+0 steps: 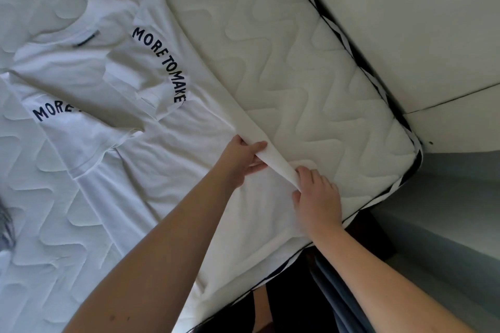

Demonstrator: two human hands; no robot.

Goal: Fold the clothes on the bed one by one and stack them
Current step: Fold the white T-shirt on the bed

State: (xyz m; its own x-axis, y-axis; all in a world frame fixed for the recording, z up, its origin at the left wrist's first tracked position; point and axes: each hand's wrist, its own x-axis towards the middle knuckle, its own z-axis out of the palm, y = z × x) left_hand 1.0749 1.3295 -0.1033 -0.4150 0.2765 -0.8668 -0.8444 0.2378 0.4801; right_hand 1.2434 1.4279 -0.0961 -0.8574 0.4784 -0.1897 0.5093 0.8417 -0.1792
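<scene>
A white T-shirt printed "MORE TO MAKE" lies spread on a quilted mattress, near its corner. The left hand and right hand each pinch the shirt's folded side edge, fingers curled round the fabric, lifting it slightly.

Head view, tilted, close above mattress.

- A pale wall runs behind the mattress corner, with a thin dark seam across it.
- A grey floor lies below the wall.
- A grey blurred object sits at the left edge.
</scene>
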